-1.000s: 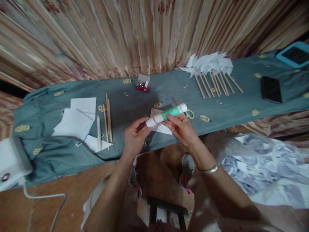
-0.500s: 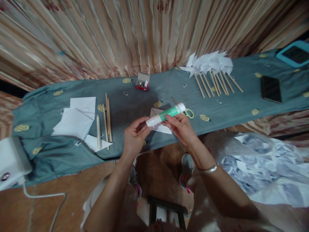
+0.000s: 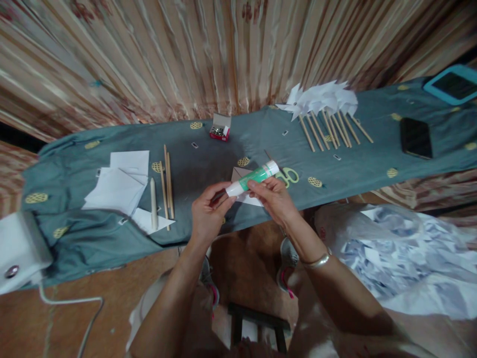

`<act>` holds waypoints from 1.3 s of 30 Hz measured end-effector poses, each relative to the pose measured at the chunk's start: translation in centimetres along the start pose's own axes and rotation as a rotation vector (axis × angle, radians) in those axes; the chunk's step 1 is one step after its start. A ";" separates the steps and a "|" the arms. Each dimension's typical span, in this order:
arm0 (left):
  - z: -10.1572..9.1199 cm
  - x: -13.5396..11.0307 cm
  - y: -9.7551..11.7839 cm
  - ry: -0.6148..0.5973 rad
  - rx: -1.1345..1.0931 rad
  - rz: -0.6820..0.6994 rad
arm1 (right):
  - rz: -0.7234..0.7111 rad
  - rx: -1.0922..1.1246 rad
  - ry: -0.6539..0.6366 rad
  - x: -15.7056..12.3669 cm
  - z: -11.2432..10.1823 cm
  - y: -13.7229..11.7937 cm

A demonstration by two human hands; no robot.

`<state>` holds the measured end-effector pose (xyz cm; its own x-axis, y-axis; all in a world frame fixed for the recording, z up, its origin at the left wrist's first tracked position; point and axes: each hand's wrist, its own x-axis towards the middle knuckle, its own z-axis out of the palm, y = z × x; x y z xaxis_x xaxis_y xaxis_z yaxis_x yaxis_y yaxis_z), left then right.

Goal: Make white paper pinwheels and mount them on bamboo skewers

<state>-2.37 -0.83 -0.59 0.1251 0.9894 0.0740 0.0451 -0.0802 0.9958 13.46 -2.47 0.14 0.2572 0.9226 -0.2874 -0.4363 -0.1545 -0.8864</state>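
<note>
A white glue stick with a green label (image 3: 257, 174) is held at a slant between my two hands, above the table's near edge. My left hand (image 3: 209, 206) pinches its lower-left white end. My right hand (image 3: 274, 196) is closed around the label, thumb on top. Beneath the glue stick lies a white paper piece with a crease (image 3: 250, 200), partly covered. Scissors with light green handles (image 3: 290, 175) rest just beyond my right hand, their blades partly hidden by the glue stick.
On the teal cloth (image 3: 194, 174) lie stacked paper sheets (image 3: 117, 189), wooden sticks (image 3: 167, 184), a pale pointed rod (image 3: 153, 204), a small red box of metal pins (image 3: 219, 130), paper pinwheels on sticks (image 3: 324, 102) and a black phone (image 3: 416, 137). A bag of paper scraps (image 3: 402, 258) stands at the right.
My right hand has shifted slightly left along the glue stick, whose right end now sits closer in, exposing more of the scissors' handles. My left hand stays in place.
</note>
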 end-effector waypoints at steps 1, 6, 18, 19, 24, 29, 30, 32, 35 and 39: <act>0.0 0.0 0.0 0.002 0.004 -0.001 | -0.006 -0.006 -0.004 0.0 0.1 0.0; -0.2 -0.2 0.2 -0.011 0.019 -0.025 | -0.008 -0.029 -0.046 -0.3 0.7 0.2; -3.0 1.5 -1.0 0.178 0.171 -0.006 | -0.361 -0.500 0.000 0.1 -2.3 -0.3; -3.5 1.9 -1.3 0.209 0.222 0.003 | -0.420 -0.616 0.030 0.1 -3.2 -0.6; -5.8 3.0 -2.5 0.272 0.526 0.082 | -0.657 -1.109 -0.040 -1.2 -5.5 -0.7; -6.7 3.4 -2.9 0.212 0.772 0.298 | -0.780 -1.265 -0.112 -1.9 -5.9 0.5; -6.5 3.3 -2.6 0.208 0.806 0.368 | -0.788 -1.275 -0.126 -1.9 -5.9 0.7; -5.4 2.6 -2.1 0.189 0.842 0.520 | -0.793 -1.290 -0.145 -1.9 -6.1 1.0; -2.5 1.0 -1.4 -0.056 0.816 0.697 | -0.772 -1.305 -0.148 -2.0 -6.2 1.1; 0.7 -0.6 -1.7 -0.292 0.820 0.697 | -0.705 -1.298 -0.165 -2.0 -6.3 0.9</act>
<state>-1.84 -1.32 -2.37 0.6020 0.6385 0.4794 0.5014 -0.7696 0.3954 17.95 -6.70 -2.31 -0.0532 0.9547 0.2928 0.8113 0.2123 -0.5447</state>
